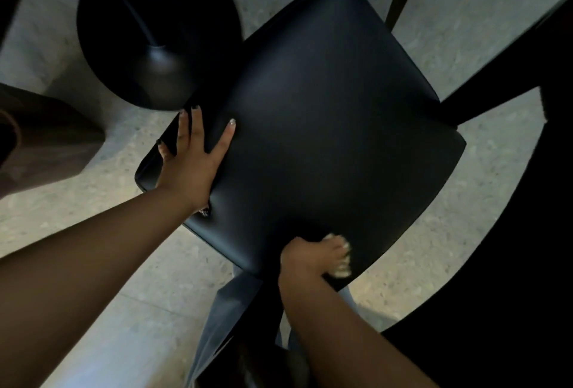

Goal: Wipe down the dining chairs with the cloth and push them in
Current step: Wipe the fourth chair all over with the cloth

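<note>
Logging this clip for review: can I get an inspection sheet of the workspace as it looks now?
Surface: speckled grey floor.
Job's things: black chair seen from above; cloth not clearly visible.
Clutter: brown box-like thing at left edge.
Hands: left hand grips the chair's left edge; right hand has its fingers curled on the near edge, blurred.
Cables: nothing seen.
Surroundings: round black table base, dark table edge at right.
</note>
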